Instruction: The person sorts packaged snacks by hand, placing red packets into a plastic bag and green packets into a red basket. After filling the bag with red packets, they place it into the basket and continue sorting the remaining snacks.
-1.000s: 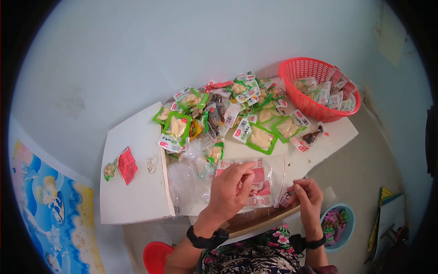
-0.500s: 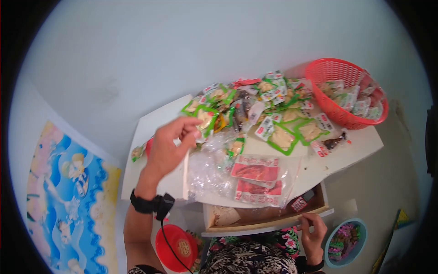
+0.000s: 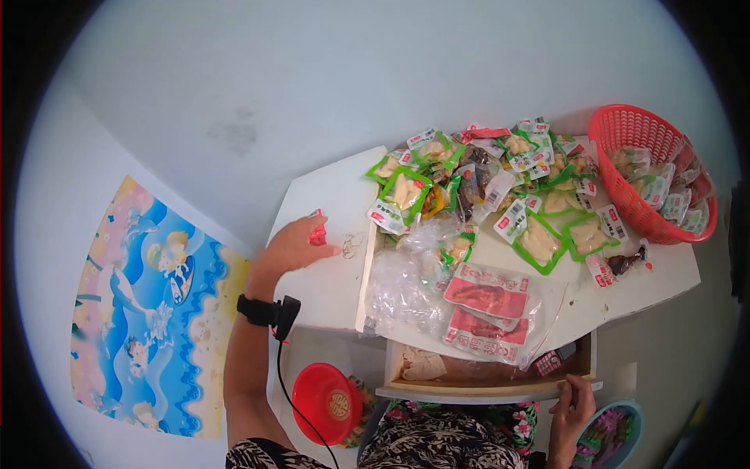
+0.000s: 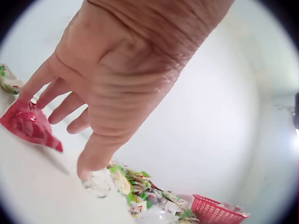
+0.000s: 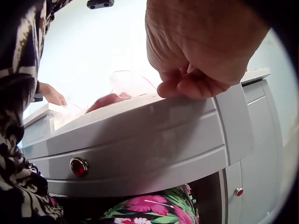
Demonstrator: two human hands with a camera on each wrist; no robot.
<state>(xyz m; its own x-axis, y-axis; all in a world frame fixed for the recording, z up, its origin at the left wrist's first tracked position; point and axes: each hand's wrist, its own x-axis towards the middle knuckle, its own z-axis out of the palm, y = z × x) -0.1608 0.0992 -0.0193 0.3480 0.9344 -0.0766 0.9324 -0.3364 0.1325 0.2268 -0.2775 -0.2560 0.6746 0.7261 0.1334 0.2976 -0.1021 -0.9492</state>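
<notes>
Red, glossy packet (one, at the left end of the white table) at the fingertips of the left hand, whose spread fingers are not closed around it. Step in hand, as judged: a reach for this packet; the next move would call for pinching it. Right hand curled at the drawer edge; whether it grips cannot be told. Counts: small green packet, one; red-printed packets, two, at one clear bag; red basket, one; heaped packets, too overlapped to count.
</notes>
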